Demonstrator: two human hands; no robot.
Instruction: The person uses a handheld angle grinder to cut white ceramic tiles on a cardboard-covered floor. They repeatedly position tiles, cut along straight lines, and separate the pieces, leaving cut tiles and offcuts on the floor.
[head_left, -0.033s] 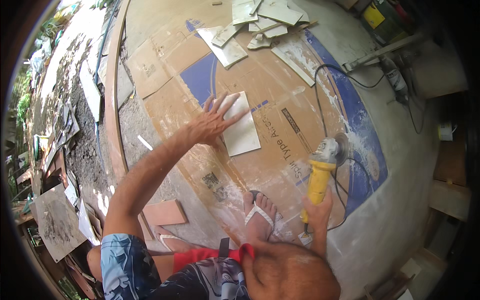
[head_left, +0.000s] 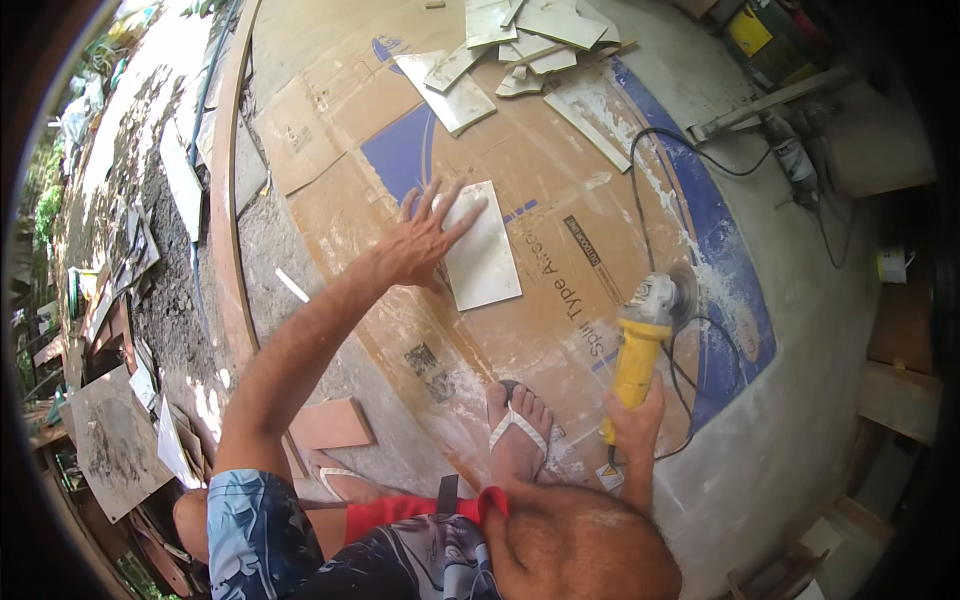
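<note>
A white rectangular tile [head_left: 487,260] lies flat on a spread-out cardboard sheet [head_left: 540,345]. My left hand [head_left: 425,240] reaches over the tile's left side, fingers spread; whether they press on it I cannot tell. In my right hand [head_left: 638,420] is a yellow angle grinder [head_left: 634,365], gripped by its body. Its disc [head_left: 683,297] points away from me, to the right of the tile and apart from it. A black power cord [head_left: 640,215] runs from the tool over the cardboard towards the far right.
Broken tile pieces [head_left: 545,40] are heaped at the far end, with a larger piece [head_left: 455,100] and a narrow strip [head_left: 590,130] nearer. My sandalled foot [head_left: 520,430] stands on the cardboard's near edge. A reddish board [head_left: 335,424] lies at left; a bottle [head_left: 790,155] lies at far right.
My left hand has slid slightly left, so its fingers cover less of the tile. The right hand and grinder look about the same.
</note>
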